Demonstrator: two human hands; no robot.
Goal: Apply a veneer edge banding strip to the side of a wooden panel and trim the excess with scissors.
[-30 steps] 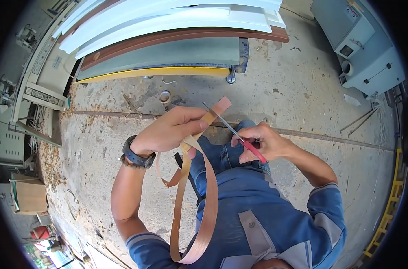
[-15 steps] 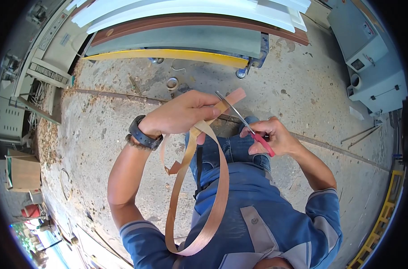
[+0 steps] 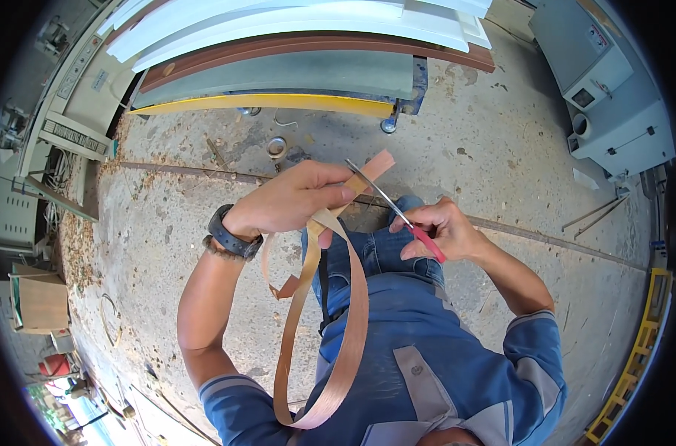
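left hand (image 3: 297, 201) gripping wood-grain edging strip (image 3: 330, 327) | right hand (image 3: 442, 230) closing red-handled scissors (image 3: 397, 212) across it | risk: springy strip twisting, cut wandering toward fingers

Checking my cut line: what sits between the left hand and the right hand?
In the head view, the scissors' open blades span from the right hand to the wood-veneer strip pinched in the left hand; blue jeans lie beneath.
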